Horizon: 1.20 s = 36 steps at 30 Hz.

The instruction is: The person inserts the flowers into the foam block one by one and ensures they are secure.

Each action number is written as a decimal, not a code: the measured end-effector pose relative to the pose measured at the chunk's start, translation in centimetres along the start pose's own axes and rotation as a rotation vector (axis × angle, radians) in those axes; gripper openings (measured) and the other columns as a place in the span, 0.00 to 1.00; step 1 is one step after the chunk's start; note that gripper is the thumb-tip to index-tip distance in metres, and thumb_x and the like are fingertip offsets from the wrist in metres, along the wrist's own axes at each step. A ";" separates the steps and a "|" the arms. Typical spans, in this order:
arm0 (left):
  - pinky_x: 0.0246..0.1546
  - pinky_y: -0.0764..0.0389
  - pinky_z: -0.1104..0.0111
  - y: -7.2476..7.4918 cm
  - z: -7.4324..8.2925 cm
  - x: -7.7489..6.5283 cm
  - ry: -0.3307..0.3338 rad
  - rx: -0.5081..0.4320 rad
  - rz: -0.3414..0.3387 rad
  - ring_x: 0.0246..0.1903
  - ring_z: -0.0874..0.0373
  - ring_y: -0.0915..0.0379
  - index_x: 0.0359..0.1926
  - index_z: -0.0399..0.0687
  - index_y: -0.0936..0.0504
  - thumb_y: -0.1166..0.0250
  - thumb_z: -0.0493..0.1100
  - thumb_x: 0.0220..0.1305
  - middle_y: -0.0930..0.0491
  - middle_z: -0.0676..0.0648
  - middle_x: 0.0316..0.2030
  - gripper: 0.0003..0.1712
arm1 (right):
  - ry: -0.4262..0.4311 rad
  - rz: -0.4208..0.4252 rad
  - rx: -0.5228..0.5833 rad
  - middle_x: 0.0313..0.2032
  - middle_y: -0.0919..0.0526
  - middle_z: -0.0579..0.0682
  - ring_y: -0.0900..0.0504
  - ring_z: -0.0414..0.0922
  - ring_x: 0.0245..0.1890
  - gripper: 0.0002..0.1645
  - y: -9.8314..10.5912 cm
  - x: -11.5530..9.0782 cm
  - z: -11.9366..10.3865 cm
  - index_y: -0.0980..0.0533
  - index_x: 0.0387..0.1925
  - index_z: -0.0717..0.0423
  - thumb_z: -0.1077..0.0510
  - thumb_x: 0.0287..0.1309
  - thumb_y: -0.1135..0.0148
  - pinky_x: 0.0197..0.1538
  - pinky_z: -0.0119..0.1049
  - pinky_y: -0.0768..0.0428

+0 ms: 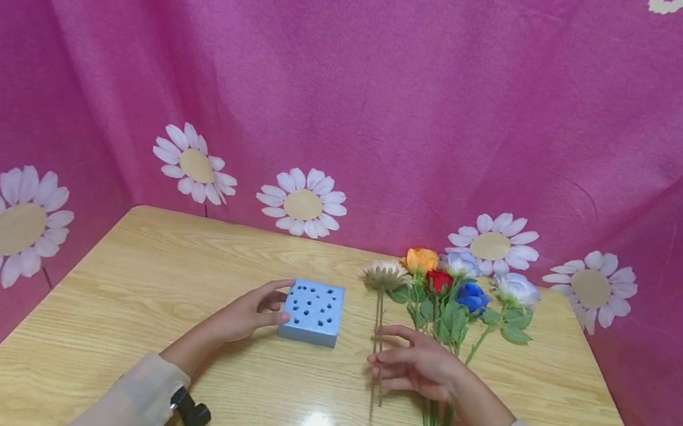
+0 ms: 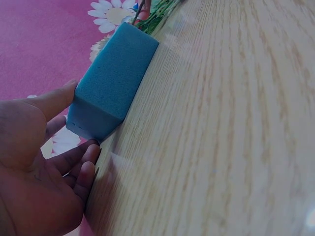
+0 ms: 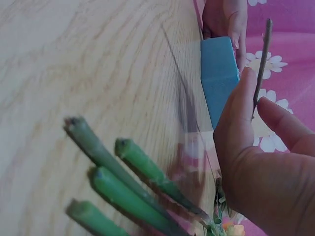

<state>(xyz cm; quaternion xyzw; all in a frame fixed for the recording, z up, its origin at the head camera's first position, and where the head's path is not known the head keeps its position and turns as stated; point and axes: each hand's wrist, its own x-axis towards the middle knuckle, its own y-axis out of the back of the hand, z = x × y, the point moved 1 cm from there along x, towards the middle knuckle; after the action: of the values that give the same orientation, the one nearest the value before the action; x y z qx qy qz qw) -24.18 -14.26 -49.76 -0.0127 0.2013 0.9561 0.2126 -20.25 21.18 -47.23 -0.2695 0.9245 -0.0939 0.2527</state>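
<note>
A blue foam block (image 1: 312, 308) dotted with holes lies on the table. My left hand (image 1: 243, 312) holds it at its left side, index finger at the far corner and thumb at the near one; in the left wrist view the thumb touches the block (image 2: 115, 73) and the other fingers curl beside its lower corner. My right hand (image 1: 421, 365) pinches the thin brown stem (image 3: 264, 64) of a pale daisy-like flower (image 1: 385, 275) between thumb and fingers. The flower head points away from me, and the stem's lower end sticks out past the hand.
Right of the block lie artificial flowers: an orange rose (image 1: 421, 259), a red rose (image 1: 439, 281), a blue rose (image 1: 473, 297) and pale blue blooms (image 1: 515, 289). Their green stems (image 3: 133, 196) run under my right hand. A magenta curtain (image 1: 359, 98) with printed daisies borders the wooden table (image 1: 197, 250).
</note>
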 end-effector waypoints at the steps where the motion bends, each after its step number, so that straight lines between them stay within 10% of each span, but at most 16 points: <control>1: 0.68 0.33 0.45 0.0 0.0 0.0 0.000 0.000 -0.001 0.65 0.41 0.32 0.79 0.58 0.39 0.34 0.46 0.73 0.31 0.35 0.71 0.39 | 0.002 -0.003 0.002 0.46 0.12 0.57 0.11 0.50 0.43 0.43 0.0 0.0 0.1 0.48 0.78 0.65 0.66 0.69 0.39 0.50 0.49 0.14; 36: 0.68 0.33 0.44 0.1 0.4 -0.2 0.007 -0.010 -0.009 0.66 0.40 0.32 0.80 0.57 0.39 0.34 0.46 0.73 0.32 0.35 0.71 0.39 | 0.095 0.084 -0.013 0.40 0.12 0.56 0.10 0.51 0.40 0.39 -1.0 0.4 0.9 0.48 0.77 0.64 0.68 0.71 0.42 0.46 0.49 0.13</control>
<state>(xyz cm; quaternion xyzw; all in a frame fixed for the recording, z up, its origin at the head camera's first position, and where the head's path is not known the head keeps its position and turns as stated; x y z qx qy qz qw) -24.04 -14.23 -49.39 -0.0180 0.1972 0.9560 0.2163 -19.60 20.15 -47.88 -0.2271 0.9466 -0.0900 0.2103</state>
